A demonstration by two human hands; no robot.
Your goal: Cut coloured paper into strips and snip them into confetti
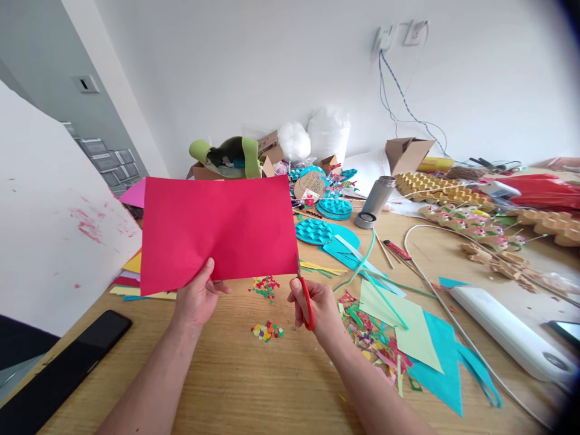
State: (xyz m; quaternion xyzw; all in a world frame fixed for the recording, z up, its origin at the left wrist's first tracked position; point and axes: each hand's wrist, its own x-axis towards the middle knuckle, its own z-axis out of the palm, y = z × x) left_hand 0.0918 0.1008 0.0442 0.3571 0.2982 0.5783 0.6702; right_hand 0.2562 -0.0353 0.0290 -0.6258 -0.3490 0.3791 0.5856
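Observation:
My left hand [199, 296] pinches the lower edge of a red sheet of paper [217, 229], thumb in front and fingers behind. The sheet is held up above the table, tilted toward me. My right hand [317, 305] grips scissors [307, 299] with red handles, their blades pointing up at the sheet's lower right corner. Whether the blades have entered the paper I cannot tell. Below the sheet lie two small piles of cut paper bits, one of red and green pieces [267, 288] and one of coloured dots [267, 331].
Paper scraps [371, 344], a pale green sheet [394, 320] and blue paper [441, 362] lie right of my right hand. Farther off stand a grey bottle [377, 202] and egg cartons [444, 190]. A white device [507, 329] with a cable lies right, a black phone [67, 374] left.

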